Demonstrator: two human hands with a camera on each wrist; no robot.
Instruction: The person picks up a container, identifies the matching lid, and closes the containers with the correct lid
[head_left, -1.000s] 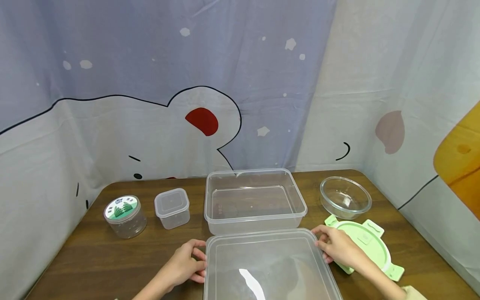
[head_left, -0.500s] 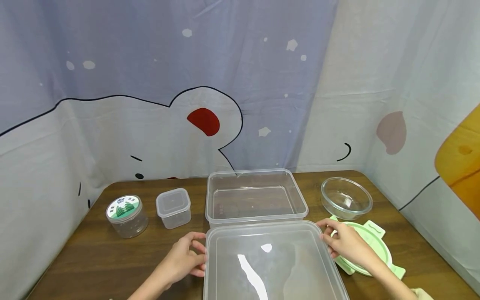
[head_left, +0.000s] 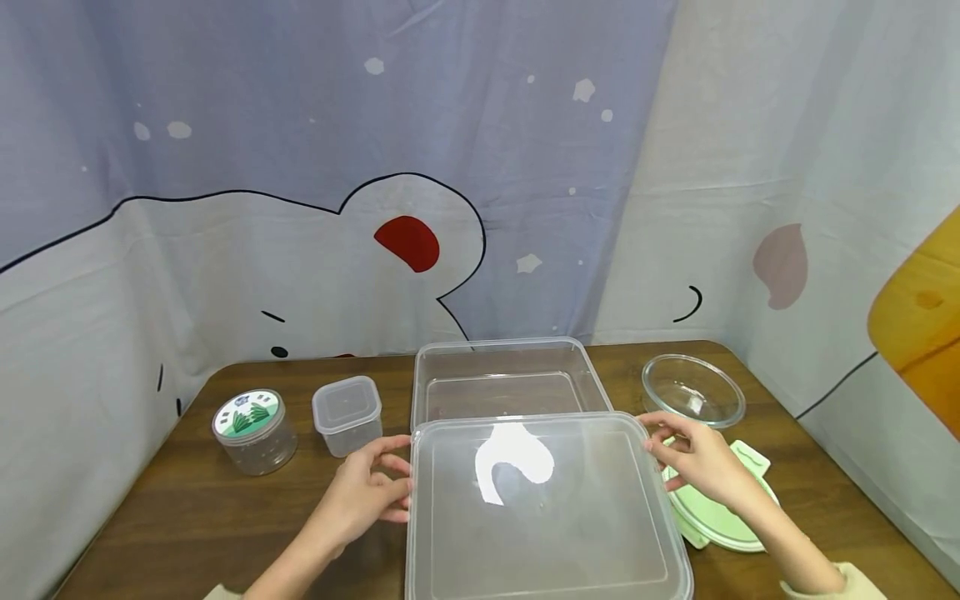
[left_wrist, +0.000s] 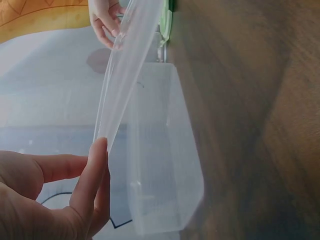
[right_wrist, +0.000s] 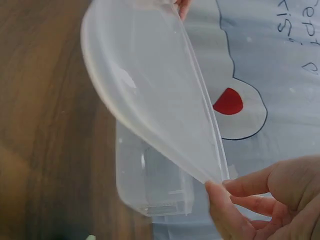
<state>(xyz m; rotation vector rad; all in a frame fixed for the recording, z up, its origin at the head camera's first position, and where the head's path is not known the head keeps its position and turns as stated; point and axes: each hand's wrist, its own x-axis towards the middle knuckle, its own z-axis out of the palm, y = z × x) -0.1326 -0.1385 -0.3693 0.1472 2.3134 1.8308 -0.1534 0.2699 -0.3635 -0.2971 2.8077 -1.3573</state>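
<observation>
A clear plastic lid (head_left: 540,517), rectangular with rounded corners, is held up off the table by both hands. My left hand (head_left: 367,492) pinches its left edge; my right hand (head_left: 697,458) pinches its right edge, with thumb and fingers at the rim in the right wrist view. Behind and below the lid stands a clear rectangular plastic container (head_left: 498,396), its top uncovered. The lid's far edge overlaps the container's near rim in the head view. In the left wrist view the lid (left_wrist: 122,75) slants above the container (left_wrist: 162,165).
A round glass bowl (head_left: 693,392) stands at the back right, with a light green lid (head_left: 720,521) partly under my right forearm. On the left are a small lidded plastic box (head_left: 347,412) and a round jar (head_left: 255,433) with a green label. A printed curtain (head_left: 300,100) hangs behind the wooden table (head_left: 187,517).
Both hands have raised the lid and moved it away from me, toward the container. It now hides the container's near side. The other things have stayed in place.
</observation>
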